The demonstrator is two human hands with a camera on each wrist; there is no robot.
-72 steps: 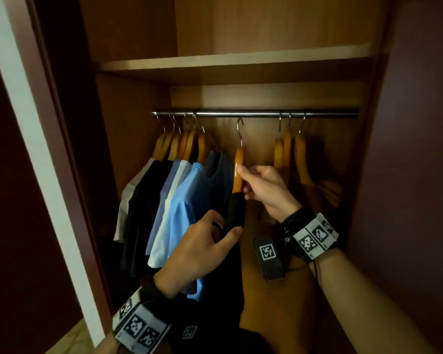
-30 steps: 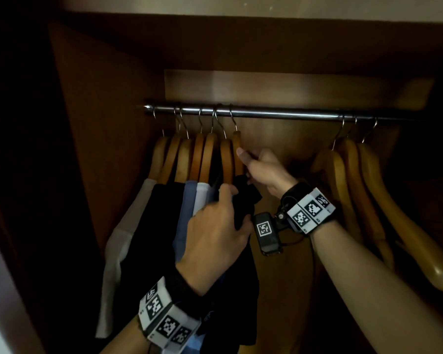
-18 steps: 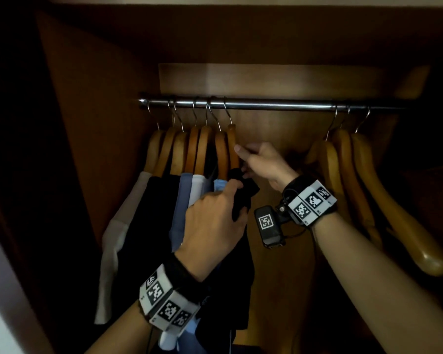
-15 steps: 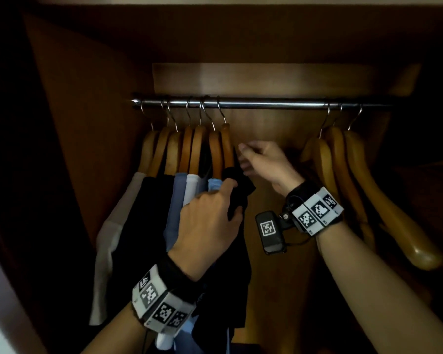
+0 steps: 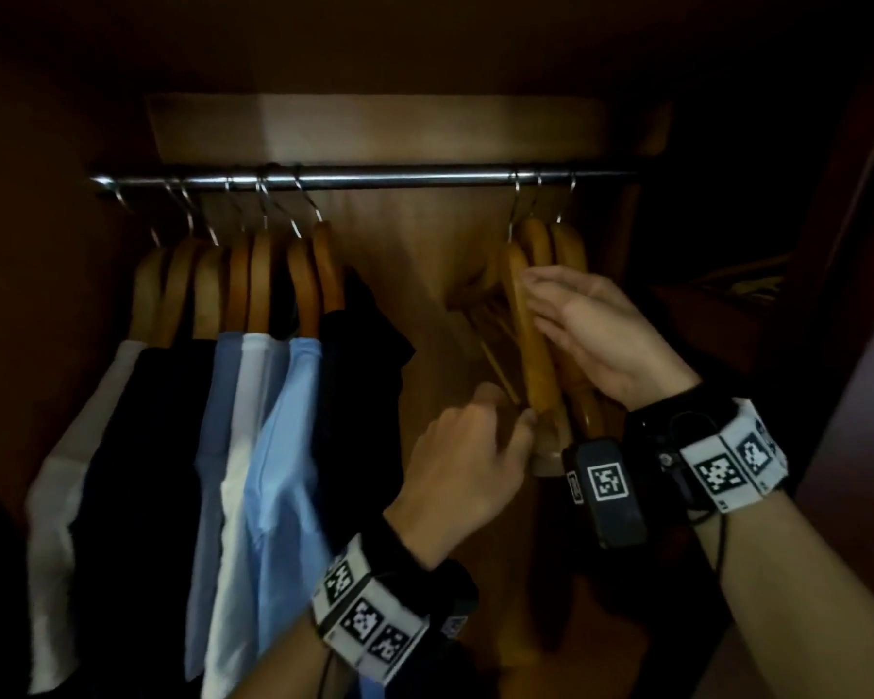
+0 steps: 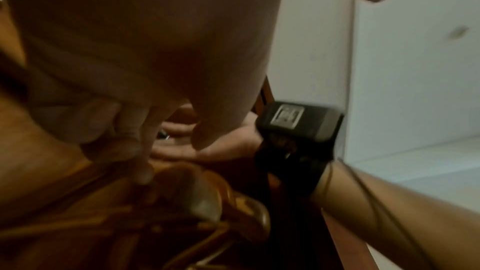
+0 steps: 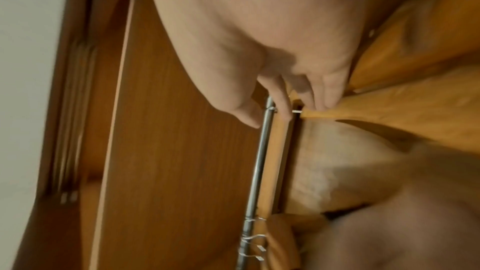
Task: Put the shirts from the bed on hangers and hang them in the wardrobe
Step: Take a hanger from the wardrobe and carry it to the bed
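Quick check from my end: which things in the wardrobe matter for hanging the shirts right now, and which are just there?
In play:
- empty wooden hangers at the rail's right end
- left hand, fingers at the nearest hanger's lower end
- right hand, fingers on the same hanger
- rail
- shirts already hung at the left

Just there:
- wardrobe back panel
- wrist marker bands

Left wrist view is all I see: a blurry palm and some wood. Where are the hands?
Observer: Head view shows the left hand and right hand at three bare wooden hangers on the rail, at its right end.
Operator: Any shirts hung?
Observer: Several shirts, bunched at the rail's left end; the nearest is a black shirt.
Operator: What's the right hand doing?
Observer: Right wrist view: its fingers touch one hanger's top, by the rail.
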